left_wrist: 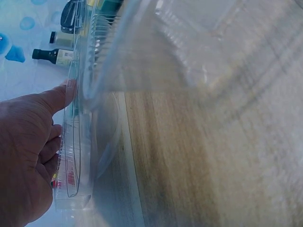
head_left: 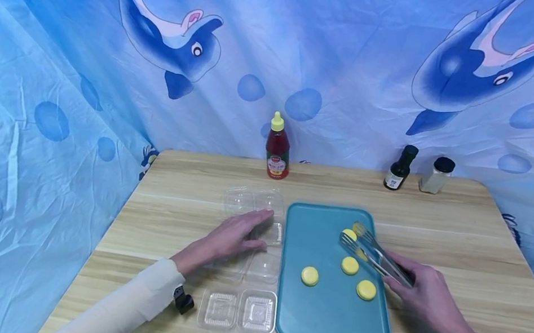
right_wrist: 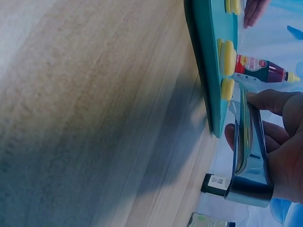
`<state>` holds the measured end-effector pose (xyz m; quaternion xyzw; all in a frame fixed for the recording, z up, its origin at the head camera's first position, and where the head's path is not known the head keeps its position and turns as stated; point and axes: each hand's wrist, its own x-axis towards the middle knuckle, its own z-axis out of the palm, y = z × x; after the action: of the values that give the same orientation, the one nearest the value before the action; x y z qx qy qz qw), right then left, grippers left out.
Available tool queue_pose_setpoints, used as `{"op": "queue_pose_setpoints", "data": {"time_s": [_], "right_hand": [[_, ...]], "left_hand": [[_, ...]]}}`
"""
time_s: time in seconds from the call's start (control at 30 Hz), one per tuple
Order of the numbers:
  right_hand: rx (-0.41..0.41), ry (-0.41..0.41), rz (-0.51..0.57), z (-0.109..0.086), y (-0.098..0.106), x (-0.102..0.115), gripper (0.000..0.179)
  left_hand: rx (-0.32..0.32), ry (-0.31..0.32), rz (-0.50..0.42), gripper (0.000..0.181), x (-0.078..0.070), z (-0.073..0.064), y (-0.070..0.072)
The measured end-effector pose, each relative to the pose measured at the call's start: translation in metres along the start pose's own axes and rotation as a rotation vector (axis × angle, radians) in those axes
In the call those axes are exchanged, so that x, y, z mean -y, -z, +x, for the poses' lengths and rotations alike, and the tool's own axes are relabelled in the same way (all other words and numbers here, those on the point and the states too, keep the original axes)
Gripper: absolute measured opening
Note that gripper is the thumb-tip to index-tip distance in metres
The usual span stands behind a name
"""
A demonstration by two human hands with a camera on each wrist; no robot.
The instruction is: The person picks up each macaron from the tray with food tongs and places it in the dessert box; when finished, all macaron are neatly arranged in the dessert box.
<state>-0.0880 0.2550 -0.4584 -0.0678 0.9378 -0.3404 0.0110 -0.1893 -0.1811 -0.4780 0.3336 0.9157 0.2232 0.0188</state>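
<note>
My right hand (head_left: 428, 294) grips metal tongs (head_left: 380, 252), whose U-shaped bend shows in the right wrist view. The tong ends spread above the far right of a blue-green tray (head_left: 316, 324), one on either side of a yellow macaron (head_left: 349, 234); I cannot tell if they touch it. Several macarons lie on the tray, among them one at the left (head_left: 310, 276) and one at the right (head_left: 366, 290). My left hand (head_left: 231, 235) rests with extended fingers over clear plastic containers (head_left: 264, 268) left of the tray. In the left wrist view its fingers touch a clear plastic wall (left_wrist: 73, 156).
Two clear compartments (head_left: 218, 309) stand at the near end of the container row. A red sauce bottle (head_left: 277, 151) stands at the back, with a small dark bottle (head_left: 399, 171) and a black-capped jar (head_left: 435, 177) farther right. A blue dolphin-print curtain (head_left: 356, 42) hangs behind the wooden table (head_left: 478, 264).
</note>
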Motion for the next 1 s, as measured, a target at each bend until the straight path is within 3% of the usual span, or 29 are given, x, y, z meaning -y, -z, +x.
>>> {"op": "queue_pose_setpoints", "data": {"time_s": [0.6, 1.0], "right_hand": [[-0.022, 0.028, 0.024, 0.0012, -0.0016, -0.0052, 0.053], [-0.037, 0.057, 0.021, 0.0057, 0.0034, 0.0026, 0.051]], "left_hand": [[0.005, 0.013, 0.006, 0.087, 0.0007, -0.0006, -0.0004], [0.002, 0.011, 0.007, 0.086, -0.0004, -0.001, 0.0013]]}}
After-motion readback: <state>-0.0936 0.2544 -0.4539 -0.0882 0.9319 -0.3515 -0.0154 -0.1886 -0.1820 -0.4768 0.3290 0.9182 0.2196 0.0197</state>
